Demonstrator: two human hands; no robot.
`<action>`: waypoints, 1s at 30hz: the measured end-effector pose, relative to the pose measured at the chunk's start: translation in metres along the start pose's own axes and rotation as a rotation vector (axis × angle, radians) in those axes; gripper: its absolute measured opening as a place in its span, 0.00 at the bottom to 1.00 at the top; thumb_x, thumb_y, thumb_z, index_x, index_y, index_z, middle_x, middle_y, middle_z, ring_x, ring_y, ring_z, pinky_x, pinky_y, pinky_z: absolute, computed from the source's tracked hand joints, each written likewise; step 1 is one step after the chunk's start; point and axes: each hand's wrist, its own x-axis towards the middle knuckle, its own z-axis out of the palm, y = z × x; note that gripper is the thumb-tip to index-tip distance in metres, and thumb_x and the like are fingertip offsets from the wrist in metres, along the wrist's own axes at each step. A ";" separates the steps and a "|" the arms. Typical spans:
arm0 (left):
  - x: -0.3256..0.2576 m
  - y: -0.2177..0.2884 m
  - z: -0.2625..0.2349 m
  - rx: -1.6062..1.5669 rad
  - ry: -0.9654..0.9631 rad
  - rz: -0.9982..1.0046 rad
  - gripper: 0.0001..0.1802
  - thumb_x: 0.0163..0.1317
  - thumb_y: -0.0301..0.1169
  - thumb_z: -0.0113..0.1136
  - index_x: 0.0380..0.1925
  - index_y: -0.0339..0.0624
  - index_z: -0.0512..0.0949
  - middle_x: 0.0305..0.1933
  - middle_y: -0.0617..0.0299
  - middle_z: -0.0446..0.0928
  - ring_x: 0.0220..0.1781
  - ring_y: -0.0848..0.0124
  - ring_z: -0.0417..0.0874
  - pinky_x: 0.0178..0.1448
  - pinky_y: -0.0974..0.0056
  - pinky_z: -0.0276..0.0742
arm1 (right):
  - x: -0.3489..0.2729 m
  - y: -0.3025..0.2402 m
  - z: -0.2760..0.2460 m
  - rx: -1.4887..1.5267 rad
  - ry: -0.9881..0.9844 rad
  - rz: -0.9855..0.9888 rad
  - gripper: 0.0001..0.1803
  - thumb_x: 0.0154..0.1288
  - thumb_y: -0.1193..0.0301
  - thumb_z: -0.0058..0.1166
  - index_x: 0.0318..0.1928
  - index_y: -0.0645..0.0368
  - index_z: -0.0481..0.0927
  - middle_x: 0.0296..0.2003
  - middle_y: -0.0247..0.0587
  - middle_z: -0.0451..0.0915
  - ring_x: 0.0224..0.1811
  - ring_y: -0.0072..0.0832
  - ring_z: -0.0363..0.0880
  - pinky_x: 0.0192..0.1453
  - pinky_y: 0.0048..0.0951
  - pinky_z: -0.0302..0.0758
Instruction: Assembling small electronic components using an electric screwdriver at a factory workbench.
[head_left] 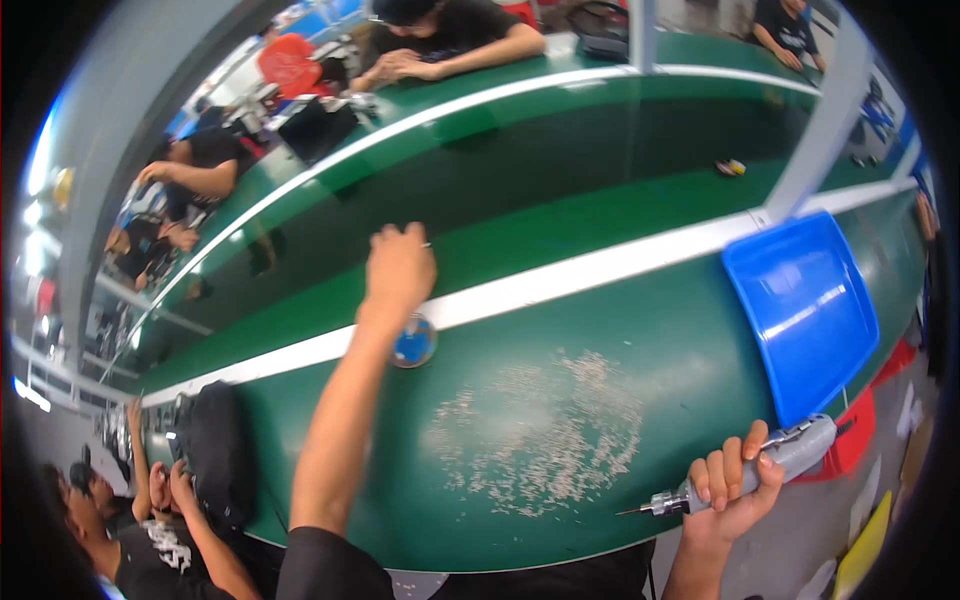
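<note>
My left hand (398, 268) is stretched forward over the white stripe (600, 265) of the green table, fingers curled around a small thin item that I cannot make out. Just below that hand a small round blue tin (414, 342) sits on the green surface. My right hand (735, 488) is at the table's near edge, closed around a grey electric screwdriver (790, 455) whose thin bit points left.
A blue plastic tray (800, 310) lies at the right. A worn pale patch (540, 430) marks the green table. A black bag (215, 455) sits at the left edge by a seated person. Other people work along the far side. A grey post (820, 130) rises at right.
</note>
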 end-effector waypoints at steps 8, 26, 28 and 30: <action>-0.093 0.177 -0.065 -0.558 -0.040 0.676 0.25 0.55 0.18 0.61 0.55 0.32 0.70 0.52 0.44 0.72 0.54 0.48 0.75 0.58 0.53 0.73 | -0.007 -0.026 -0.030 -0.034 -0.024 0.113 0.09 0.66 0.63 0.42 0.37 0.55 0.68 0.14 0.30 0.62 0.13 0.21 0.58 0.24 0.29 0.63; -0.146 0.260 -0.072 -0.590 -0.160 1.173 0.16 0.50 0.18 0.62 0.40 0.19 0.77 0.46 0.43 0.78 0.47 0.57 0.80 0.37 0.62 0.84 | -0.042 -0.026 -0.040 -0.006 0.066 0.255 0.07 0.65 0.65 0.44 0.37 0.55 0.67 0.17 0.31 0.66 0.17 0.24 0.66 0.30 0.31 0.68; -0.154 0.258 -0.068 -0.577 -0.071 1.206 0.14 0.49 0.19 0.62 0.37 0.18 0.78 0.42 0.40 0.79 0.42 0.56 0.82 0.34 0.63 0.84 | -0.049 -0.022 -0.038 -0.006 0.100 0.287 0.08 0.64 0.65 0.45 0.38 0.55 0.68 0.19 0.35 0.67 0.19 0.27 0.67 0.32 0.31 0.68; -0.161 0.257 -0.067 -0.558 -0.030 1.252 0.13 0.50 0.19 0.61 0.35 0.18 0.78 0.40 0.39 0.79 0.40 0.56 0.82 0.35 0.63 0.85 | -0.052 -0.017 -0.038 0.061 0.197 0.235 0.07 0.65 0.73 0.49 0.41 0.61 0.70 0.24 0.40 0.70 0.27 0.28 0.69 0.36 0.33 0.70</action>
